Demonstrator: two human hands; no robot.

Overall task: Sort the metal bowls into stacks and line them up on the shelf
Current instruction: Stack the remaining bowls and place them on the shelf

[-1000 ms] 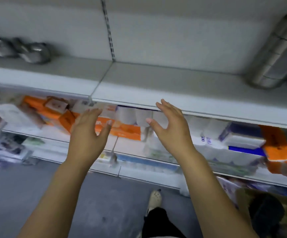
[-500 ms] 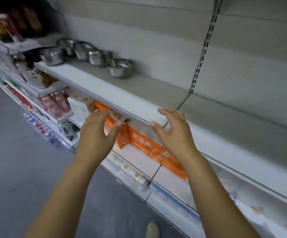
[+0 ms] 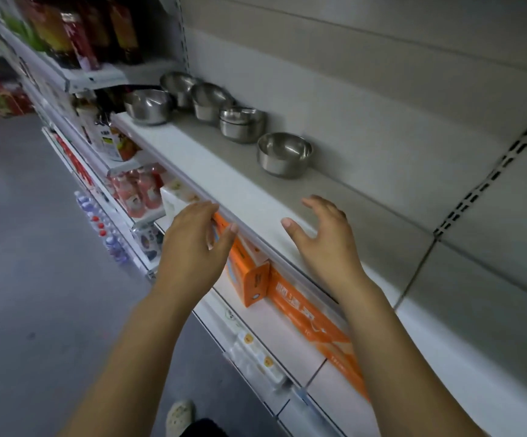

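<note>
Several shiny metal bowls stand on the grey shelf (image 3: 211,171) ahead to the left. The nearest bowl (image 3: 284,153) stands alone. Behind it is a short stack (image 3: 242,123), then another bowl (image 3: 210,100), one further back (image 3: 178,85), and a wider bowl (image 3: 149,105) near the shelf's front edge. My left hand (image 3: 194,247) hovers in front of the shelf edge, fingers apart and holding nothing. My right hand (image 3: 323,239) hangs over the shelf surface, also spread and holding nothing, a short way short of the nearest bowl.
Orange boxes (image 3: 306,307) lie on the lower shelf under my hands. Pink drink bottles (image 3: 139,192) and other goods fill shelves to the left, dark bottles (image 3: 76,33) the shelf above. The grey aisle floor (image 3: 35,247) runs along the left. The bare shelf continues to the right.
My view has swung left along the shelf and closer, so the bowls now sit nearer and larger. Both hands have reached forward; the right one now hangs over the shelf.
</note>
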